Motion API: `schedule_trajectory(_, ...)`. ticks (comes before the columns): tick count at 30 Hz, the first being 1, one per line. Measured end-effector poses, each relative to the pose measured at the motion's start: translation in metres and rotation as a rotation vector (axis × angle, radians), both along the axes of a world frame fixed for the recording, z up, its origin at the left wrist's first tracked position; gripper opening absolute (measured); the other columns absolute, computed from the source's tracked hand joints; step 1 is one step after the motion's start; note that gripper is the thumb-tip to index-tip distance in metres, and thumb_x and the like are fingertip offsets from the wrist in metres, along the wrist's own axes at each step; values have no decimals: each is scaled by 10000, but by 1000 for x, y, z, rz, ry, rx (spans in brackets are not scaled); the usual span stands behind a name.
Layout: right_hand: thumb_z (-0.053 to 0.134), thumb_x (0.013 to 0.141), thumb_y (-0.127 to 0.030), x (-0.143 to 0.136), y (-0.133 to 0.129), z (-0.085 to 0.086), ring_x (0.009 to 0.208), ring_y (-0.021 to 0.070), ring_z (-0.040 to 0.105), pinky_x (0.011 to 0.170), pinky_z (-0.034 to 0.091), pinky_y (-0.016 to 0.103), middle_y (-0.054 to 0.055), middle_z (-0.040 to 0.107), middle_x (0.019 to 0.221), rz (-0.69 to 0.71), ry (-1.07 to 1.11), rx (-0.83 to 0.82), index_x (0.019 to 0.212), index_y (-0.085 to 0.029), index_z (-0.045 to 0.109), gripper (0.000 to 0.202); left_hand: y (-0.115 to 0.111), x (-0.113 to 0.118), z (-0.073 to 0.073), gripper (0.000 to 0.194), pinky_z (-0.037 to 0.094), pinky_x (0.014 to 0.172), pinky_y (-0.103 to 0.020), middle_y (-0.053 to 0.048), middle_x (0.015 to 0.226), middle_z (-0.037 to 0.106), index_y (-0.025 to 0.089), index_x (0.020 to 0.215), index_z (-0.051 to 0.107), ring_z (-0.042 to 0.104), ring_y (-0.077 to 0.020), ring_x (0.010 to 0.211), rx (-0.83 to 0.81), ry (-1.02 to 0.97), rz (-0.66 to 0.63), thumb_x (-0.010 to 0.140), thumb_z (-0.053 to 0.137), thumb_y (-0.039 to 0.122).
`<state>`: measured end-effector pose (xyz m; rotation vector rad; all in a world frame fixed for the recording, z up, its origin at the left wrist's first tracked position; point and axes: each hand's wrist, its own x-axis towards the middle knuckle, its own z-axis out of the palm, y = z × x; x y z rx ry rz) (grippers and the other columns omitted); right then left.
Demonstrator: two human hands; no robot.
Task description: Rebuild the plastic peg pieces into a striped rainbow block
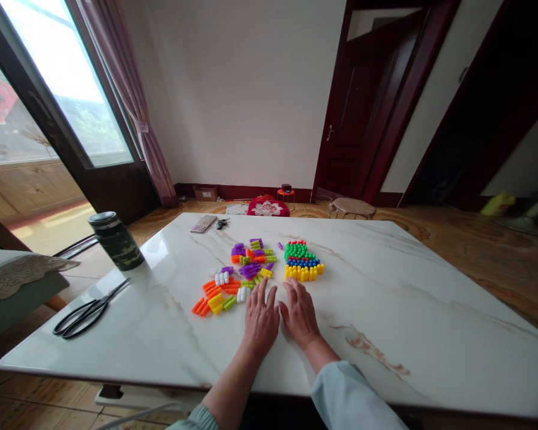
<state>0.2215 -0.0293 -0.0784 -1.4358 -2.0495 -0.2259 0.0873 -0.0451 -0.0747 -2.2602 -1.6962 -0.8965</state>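
My left hand (pixel 260 319) lies low over the white marbled table (pixel 367 298), palm down with its fingers apart and nothing visible in them. Just beyond its fingertips are small plastic pieces in loose clusters: orange pieces (pixel 200 307), white pieces (pixel 243 294), purple pieces (pixel 250 270) and yellow-green pieces (pixel 229 303). My right hand (pixel 301 313) rests beside it, fingers slightly bent and spread, holding nothing I can see. Its fingertips are close to a row of yellow pegs (pixel 303 273); whether they touch is unclear. Behind that row stand blue pegs (pixel 302 263) and green pegs (pixel 292 251), with red ones among them.
Black-handled scissors (pixel 83 316) and a camouflage-patterned flask (pixel 116 240) are on the left of the table. A phone (pixel 203 224) and keys (pixel 223 223) lie near the far edge. Beyond the table are a round stool (pixel 352 208) and a dark red door (pixel 363 101).
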Motion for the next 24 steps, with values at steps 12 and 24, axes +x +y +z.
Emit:
schedule_trajectory(12,483,893,-219,-2,1,0,1170,235,470,990,385,351,131,535,1270,36,-38,-115,1156,-143,565,286,2,1,-1,447,341,1065,-487,-131,1461,410,187,1291,507,357,-313,1342,-47,-35,23,845,492,169)
schedule_trajectory(24,491,895,-170,-4,-1,6,1036,204,502,887,414,313,82,603,1085,51,-13,-165,936,-181,634,149,5,-2,1,255,446,957,-424,-119,1237,580,179,1066,626,516,-271,1157,-116,46,-93,892,440,164)
